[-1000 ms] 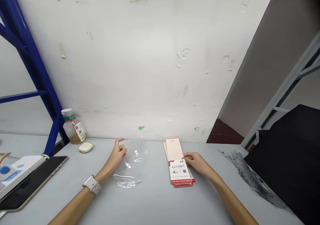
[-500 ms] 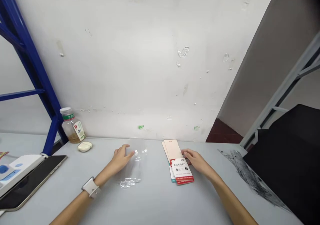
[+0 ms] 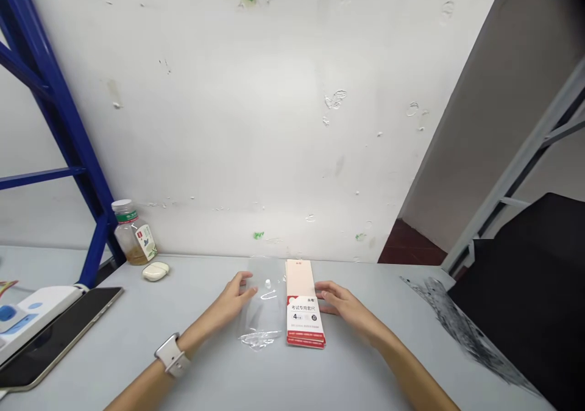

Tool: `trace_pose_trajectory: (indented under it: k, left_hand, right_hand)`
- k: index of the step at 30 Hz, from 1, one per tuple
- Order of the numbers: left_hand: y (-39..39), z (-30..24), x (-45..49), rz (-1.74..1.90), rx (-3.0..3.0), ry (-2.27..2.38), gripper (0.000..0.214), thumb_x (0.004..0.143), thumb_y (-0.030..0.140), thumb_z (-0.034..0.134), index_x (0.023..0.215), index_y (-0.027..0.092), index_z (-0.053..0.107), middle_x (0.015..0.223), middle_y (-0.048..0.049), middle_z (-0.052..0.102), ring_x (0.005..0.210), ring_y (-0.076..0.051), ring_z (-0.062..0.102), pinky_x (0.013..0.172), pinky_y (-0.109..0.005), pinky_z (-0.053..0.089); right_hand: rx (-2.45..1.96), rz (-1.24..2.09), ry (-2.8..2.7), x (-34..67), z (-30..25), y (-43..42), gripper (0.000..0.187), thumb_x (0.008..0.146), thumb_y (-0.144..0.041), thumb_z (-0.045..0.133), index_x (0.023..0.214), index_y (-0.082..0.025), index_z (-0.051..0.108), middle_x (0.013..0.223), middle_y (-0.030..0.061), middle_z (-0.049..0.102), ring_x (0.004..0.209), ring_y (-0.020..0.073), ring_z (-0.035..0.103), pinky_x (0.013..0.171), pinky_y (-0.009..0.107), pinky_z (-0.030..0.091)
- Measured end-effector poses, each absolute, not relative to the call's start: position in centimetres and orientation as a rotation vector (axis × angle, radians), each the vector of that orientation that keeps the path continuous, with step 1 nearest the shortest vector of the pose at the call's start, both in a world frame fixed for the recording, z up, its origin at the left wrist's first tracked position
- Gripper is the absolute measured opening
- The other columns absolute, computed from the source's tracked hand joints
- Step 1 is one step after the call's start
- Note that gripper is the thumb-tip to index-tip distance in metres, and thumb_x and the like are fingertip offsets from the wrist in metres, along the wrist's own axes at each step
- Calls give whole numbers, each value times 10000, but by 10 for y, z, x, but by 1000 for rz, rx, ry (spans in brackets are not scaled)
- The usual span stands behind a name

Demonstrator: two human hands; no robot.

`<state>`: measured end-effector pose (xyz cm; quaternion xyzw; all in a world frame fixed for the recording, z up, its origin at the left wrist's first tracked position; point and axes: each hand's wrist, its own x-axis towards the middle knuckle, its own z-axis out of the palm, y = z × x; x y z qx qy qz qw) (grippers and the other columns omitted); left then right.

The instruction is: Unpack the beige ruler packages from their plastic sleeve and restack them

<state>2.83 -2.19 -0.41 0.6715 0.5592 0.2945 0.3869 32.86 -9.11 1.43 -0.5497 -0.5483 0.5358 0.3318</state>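
Observation:
My left hand [image 3: 233, 301] rests at the left edge of a clear plastic pouch [image 3: 264, 313] with a white snap button, its fingers apart. To the right of the pouch lies a small stack of paper sleeves [image 3: 304, 316], cream at the top, white with Chinese print and a red band below. My right hand [image 3: 343, 304] is against the stack's right edge, fingers spread and not wrapped round it. Pouch and stack lie flat side by side on the grey table [image 3: 283, 380]. A watch with a pale strap is on my left wrist.
At the back left stand a clear bottle [image 3: 136, 234] and a cream case [image 3: 155, 271]. A tablet [image 3: 59, 332] lies by a white power strip [image 3: 34, 310]. On the right are a crumpled dark translucent sheet [image 3: 466, 325] and a black chair [image 3: 530, 289]. A white wall [image 3: 274, 124] rises behind the table.
The pouch and my left hand have shifted right. The stack has moved left and straightened, its sleeves now nearly aligned, with my right hand following it left.

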Motion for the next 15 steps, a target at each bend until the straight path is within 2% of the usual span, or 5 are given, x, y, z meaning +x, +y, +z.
trace_pose_trajectory:
  k: [3, 5, 7, 9, 15]
  left_hand:
    - [-21, -6, 26, 790, 1888, 1442, 486, 860, 526, 528, 1235, 218, 556, 1342, -135, 557, 1274, -317, 478, 1033, -459, 403]
    - [-20, -7, 21, 739, 2165, 1477, 510, 891, 527, 490, 1304, 232, 534, 1445, -111, 478, 1359, -325, 372, 1103, -500, 313]
    - [-18, -10, 15, 571, 2415, 1519, 545, 928, 524, 429, 1399, 255, 471, 1536, -90, 369, 1423, -337, 265, 1138, -550, 222]
    - [-16, -14, 9, 383, 2531, 1524, 551, 962, 519, 357, 1462, 292, 397, 1570, -74, 310, 1449, -341, 212, 1147, -587, 149]
    - [-12, -22, 5, 222, 2634, 1486, 537, 994, 537, 254, 1497, 353, 295, 1587, -51, 267, 1462, -327, 183, 1146, -597, 100]
  right_hand:
    - [-1557, 1168, -1551, 327, 6, -88, 563, 882, -605, 457, 1329, -267, 520, 1468, 77, 478, 1326, 295, 466, 1125, 453, 329]
    - [-1659, 879, -1744, 327, -3, -85, 644, 873, -648, 445, 1411, -294, 449, 1575, 45, 309, 1452, 286, 248, 1195, 484, 162]
    - [-1758, 641, -1956, 328, -10, -82, 685, 891, -681, 364, 1472, -318, 362, 1617, 12, 180, 1492, 270, 92, 1203, 516, 1]
    - [-1823, 574, -2092, 329, -14, -78, 701, 907, -691, 289, 1504, -324, 291, 1623, 4, 134, 1497, 270, 34, 1185, 544, -68]
    - [-1852, 575, -2211, 330, -12, -75, 685, 917, -690, 239, 1517, -361, 219, 1622, -22, 101, 1496, 276, -5, 1171, 568, -73]
